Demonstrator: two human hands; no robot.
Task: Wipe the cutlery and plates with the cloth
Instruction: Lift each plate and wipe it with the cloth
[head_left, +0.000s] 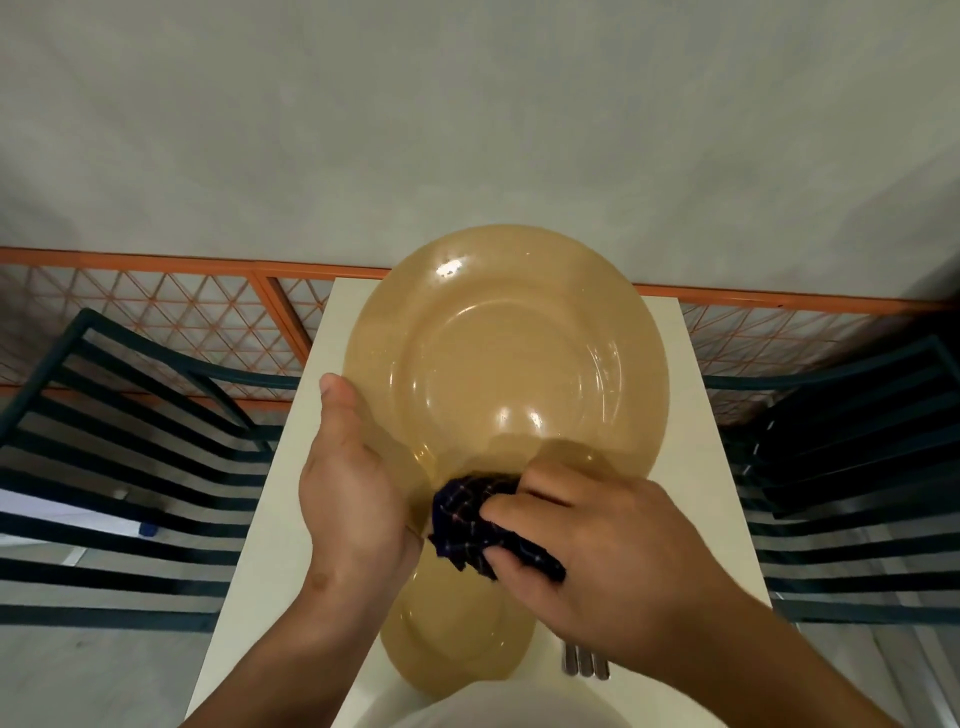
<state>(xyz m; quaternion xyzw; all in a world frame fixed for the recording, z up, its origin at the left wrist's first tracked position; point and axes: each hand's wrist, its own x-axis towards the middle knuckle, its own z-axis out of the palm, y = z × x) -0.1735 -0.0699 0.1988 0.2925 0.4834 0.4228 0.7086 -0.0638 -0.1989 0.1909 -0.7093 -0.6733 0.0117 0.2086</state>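
Holding a tan plate (511, 358) up above the white table (270, 519), the left hand (353, 499) is gripping it at the near-left rim, with the thumb lying along the face of the rim and the fingers hidden behind the plate. The plate is tilting with its hollow face toward the camera, its far edge reaching up over the orange mesh railing (171, 317). The right hand (613, 566) is clutching a bunched dark checked cloth (472, 519), its fingers curling round the wad, and is pressing the cloth against the near rim of the held plate, just beside the left hand. Below both hands, a second tan plate (462, 639) is lying flat on the table, partly covered by the wrists and the cloth. To the right of that plate, the ends of three metal cutlery handles (586, 662) are showing from under the right hand, resting side by side on the table; which kinds of cutlery they are cannot be told. Dark slatted chair backs (119, 431) are standing on either side of the table, and a grey wall (467, 114) is filling the upper part of the view. A pale rounded shape is sitting at the bottom edge, too cropped to identify.
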